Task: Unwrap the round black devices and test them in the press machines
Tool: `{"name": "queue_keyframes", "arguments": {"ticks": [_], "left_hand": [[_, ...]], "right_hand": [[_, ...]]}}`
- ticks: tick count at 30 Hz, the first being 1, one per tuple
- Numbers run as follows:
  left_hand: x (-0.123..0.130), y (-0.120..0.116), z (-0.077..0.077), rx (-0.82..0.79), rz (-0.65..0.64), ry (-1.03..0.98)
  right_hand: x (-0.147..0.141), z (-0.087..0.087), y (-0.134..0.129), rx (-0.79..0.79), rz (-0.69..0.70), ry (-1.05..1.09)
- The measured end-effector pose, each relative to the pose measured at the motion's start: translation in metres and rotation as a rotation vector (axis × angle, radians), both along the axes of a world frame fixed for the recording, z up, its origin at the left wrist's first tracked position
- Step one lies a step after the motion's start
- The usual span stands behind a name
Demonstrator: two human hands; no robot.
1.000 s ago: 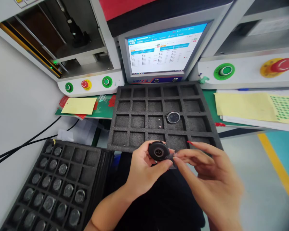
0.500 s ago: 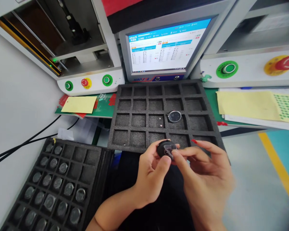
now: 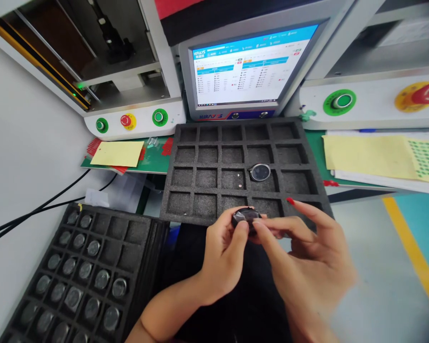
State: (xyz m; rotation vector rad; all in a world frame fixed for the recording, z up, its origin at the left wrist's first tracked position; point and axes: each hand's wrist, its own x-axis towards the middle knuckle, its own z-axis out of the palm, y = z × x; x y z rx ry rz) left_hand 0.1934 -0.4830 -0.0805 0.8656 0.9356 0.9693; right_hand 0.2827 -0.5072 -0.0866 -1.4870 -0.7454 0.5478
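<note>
A round black watch body is held over the front edge of a black foam tray. My left hand grips it, thumb on its upper face. Thumb and index finger of my right hand pinch at its right side, on what looks like a clear film; the other fingers partly hide this spot. A red bit shows on a raised fingertip of that hand. Another round watch lies face up in a compartment of the foam tray.
At the lower left, a second foam tray holds several round watch bodies. Behind stand a monitor and machines with green and red buttons. Yellow paper sheets lie on the green bench. Black cables run at the left.
My left thumb has shifted left over the watch body's face. The clear film that stood up from it now lies flatter. My right hand has moved slightly right.
</note>
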Motion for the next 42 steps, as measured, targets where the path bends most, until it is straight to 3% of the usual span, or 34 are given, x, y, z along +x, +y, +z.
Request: {"name": "queue_keyframes", "arguments": {"ticks": [5, 10, 15, 21, 25, 31, 34, 37, 40, 42], "left_hand": [[-0.002, 0.001, 0.0, -0.008, -0.006, 0.015], [-0.001, 0.0, -0.002, -0.042, -0.021, -0.011], [-0.004, -0.002, -0.008, -0.053, -0.025, -0.023], [-0.002, 0.002, -0.005, -0.035, -0.054, -0.023], [-0.003, 0.006, -0.003, -0.043, -0.072, -0.051], [-0.011, 0.009, -0.005, -0.016, -0.223, -0.104], [-0.02, 0.013, 0.006, 0.034, -0.305, 0.034], [-0.034, 0.038, 0.022, 0.158, -0.262, 0.27], [-0.049, 0.096, 0.028, 0.472, -0.068, 0.755], [-0.057, 0.145, 0.025, 0.681, -0.021, 1.233]], "right_hand": [[-0.001, -0.003, -0.001, -0.028, -0.047, -0.124], [-0.004, -0.004, 0.003, 0.055, -0.07, -0.183], [-0.002, -0.008, 0.004, 0.096, 0.042, -0.13], [0.002, -0.014, 0.005, 0.096, 0.029, -0.124], [0.007, -0.017, 0.006, 0.045, 0.107, 0.037], [0.015, -0.02, 0.006, -0.009, 0.323, 0.407], [0.019, -0.025, 0.009, 0.002, 0.329, 0.479], [0.023, -0.028, 0.011, 0.038, 0.185, 0.437], [0.028, -0.023, 0.01, 0.108, 0.065, 0.331], [0.032, -0.017, 0.007, 0.149, 0.064, 0.266]]}}
